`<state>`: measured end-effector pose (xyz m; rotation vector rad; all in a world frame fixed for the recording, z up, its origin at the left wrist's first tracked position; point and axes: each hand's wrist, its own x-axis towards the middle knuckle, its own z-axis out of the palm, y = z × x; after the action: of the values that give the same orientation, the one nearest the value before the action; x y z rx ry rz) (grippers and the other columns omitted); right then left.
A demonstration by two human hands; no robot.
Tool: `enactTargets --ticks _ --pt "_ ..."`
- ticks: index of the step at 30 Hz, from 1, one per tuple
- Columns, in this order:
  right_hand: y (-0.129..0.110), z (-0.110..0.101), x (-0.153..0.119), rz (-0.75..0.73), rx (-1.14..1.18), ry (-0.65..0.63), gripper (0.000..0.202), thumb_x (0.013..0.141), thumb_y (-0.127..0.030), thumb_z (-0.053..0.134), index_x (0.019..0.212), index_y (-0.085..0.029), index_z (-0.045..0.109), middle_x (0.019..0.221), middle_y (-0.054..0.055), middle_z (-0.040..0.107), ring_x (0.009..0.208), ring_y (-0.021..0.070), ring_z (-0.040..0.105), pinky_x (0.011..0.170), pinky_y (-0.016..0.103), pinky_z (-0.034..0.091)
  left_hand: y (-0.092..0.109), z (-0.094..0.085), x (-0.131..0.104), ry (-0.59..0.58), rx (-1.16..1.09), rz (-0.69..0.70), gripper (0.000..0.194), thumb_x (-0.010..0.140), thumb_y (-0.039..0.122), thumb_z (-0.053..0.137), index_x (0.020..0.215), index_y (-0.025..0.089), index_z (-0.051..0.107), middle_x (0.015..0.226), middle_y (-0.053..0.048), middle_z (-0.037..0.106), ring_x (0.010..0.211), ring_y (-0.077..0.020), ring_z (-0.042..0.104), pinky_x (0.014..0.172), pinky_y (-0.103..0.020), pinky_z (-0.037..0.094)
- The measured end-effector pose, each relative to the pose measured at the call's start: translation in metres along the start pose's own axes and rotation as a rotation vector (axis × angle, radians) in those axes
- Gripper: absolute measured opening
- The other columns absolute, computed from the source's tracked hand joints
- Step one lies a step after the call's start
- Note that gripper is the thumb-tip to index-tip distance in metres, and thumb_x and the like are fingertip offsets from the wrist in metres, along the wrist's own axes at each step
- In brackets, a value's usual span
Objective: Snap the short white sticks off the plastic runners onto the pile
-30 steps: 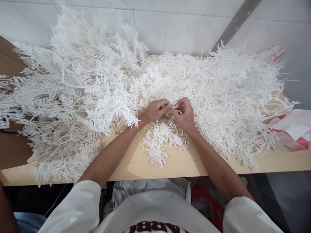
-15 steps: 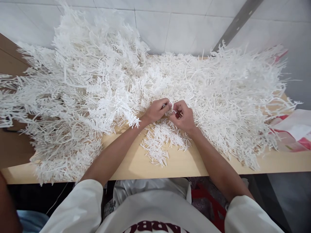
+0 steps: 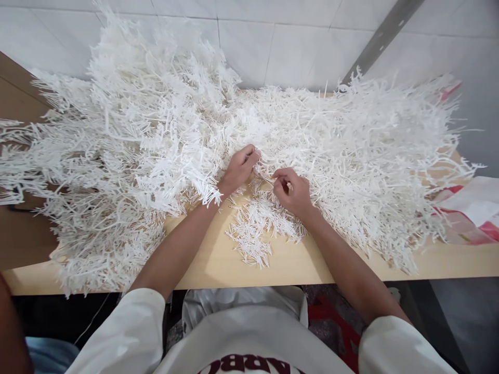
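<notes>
Head view: white branching strands (image 3: 351, 145), tangled; short pieces (image 3: 259, 223), thin, straight-ish.

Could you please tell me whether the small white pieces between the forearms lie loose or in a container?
Loose: the small white pieces lie scattered directly on the pale table.

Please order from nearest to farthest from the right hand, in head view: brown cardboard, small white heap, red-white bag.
1. Small white heap: below and left of the right hand.
2. Red-white bag: at the right edge.
3. Brown cardboard: at the left edge.
</notes>
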<state>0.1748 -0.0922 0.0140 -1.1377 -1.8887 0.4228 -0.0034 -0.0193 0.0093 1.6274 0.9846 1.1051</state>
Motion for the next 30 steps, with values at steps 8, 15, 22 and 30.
enactTargets --ticks 8,15,22,30 --pt "-0.001 -0.004 0.011 0.382 0.079 -0.012 0.032 0.089 -0.055 0.054 0.106 -0.027 0.054 0.046 -0.011 0.033 0.043 0.0085 0.03 0.046 0.025 0.025 0.014 0.004 -0.007 -0.126 0.147 0.189 0.04 0.094 0.052 0.045 0.071 0.019 0.042 0.069 0.002 0.041 0.067 -0.0106 0.041 0.065 -0.027 0.036" --pt "0.003 -0.003 0.007 0.292 -0.168 -0.009 0.034 0.09 -0.055 0.054 0.102 -0.024 0.062 0.047 -0.009 0.042 0.043 0.0075 0.039 0.052 0.025 0.033 0.015 0.003 -0.007 -0.171 0.204 0.193 0.039 0.094 0.05 0.045 0.071 0.018 0.045 0.067 0.003 0.044 0.066 -0.0101 0.043 0.065 -0.026 0.035" --pt "0.004 -0.003 0.006 -0.014 -0.257 -0.036 0.035 0.097 -0.044 0.047 0.082 -0.02 0.068 0.056 -0.004 0.059 0.047 0.0054 0.047 0.05 0.022 0.032 0.012 0.003 -0.004 -0.191 0.12 0.052 0.038 0.092 0.048 0.048 0.07 0.018 0.043 0.065 0.004 0.039 0.064 -0.0093 0.038 0.062 -0.026 0.032" --pt "-0.002 -0.002 -0.001 -0.348 -0.409 0.098 0.035 0.093 -0.024 0.052 0.059 -0.019 0.056 0.044 -0.007 0.046 0.04 0.0041 0.035 0.042 0.022 0.027 0.012 0.01 -0.004 -0.129 0.132 0.002 0.031 0.095 0.039 0.042 0.071 0.02 0.037 0.065 0.004 0.039 0.06 -0.0093 0.037 0.059 -0.026 0.031"
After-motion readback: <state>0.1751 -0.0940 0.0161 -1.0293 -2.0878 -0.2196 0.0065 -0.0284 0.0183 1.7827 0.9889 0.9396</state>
